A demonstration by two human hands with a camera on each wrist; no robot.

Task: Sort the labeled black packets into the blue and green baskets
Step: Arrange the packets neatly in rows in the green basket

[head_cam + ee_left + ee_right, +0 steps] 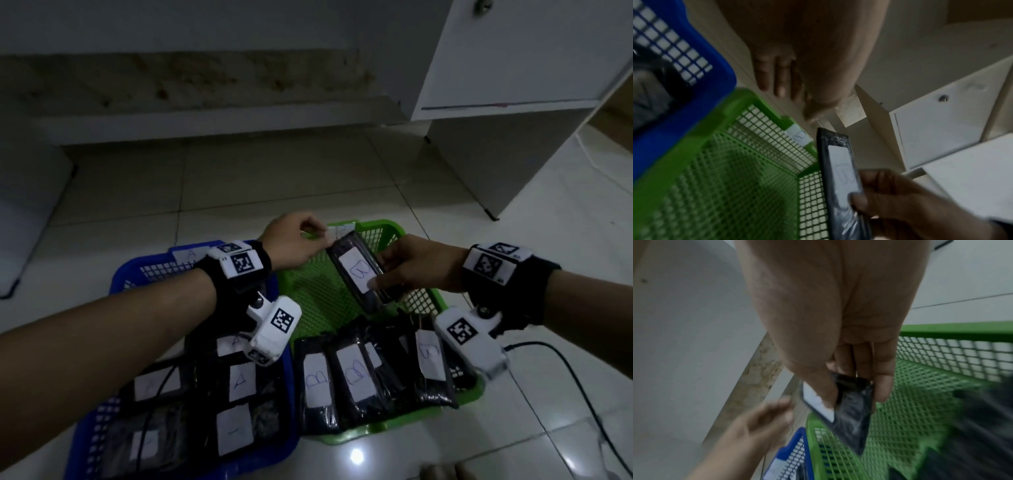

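- The green basket (383, 233) is moulded plastic with a fine lattice floor and gridded walls under a smooth solid rim; a small white paper tag (799, 137) marked "B" is stuck on its far rim.
- The blue basket (137, 270) sits touching it on the left, the same plastic mesh, with a white tag (189, 255) marked "A" on its far wall.
- The right hand (419, 265) pinches 1 black packet (359, 270): the thumb presses the near end of its white label, the fingers curl underneath.
- That packet is a flat, slim rectangle wrapped in glossy, crinkled black film, its paper label handwritten "B". It is held in the air above the bare far half of the green basket, far end tilted up toward the rim.
- The left hand (294, 245) hovers over the far left corner of the green basket, just beside the packet's far end. Its fingers are loosely bent and close together; the wrist views show nothing in them. From the head view I cannot tell whether the fingertips touch the rim tag.
- A row of black packets labelled "B" (356, 377) lies side by side across the near half of the green basket.
- More black packets labelled "A" (241, 380) fill the blue basket, some labels too dim to read.
- Both baskets stand on a pale, glossy tile floor (239, 192), with a white cabinet (513, 54) to the right beyond them.
- A black cable (561, 359) trails over the tiles on the right.
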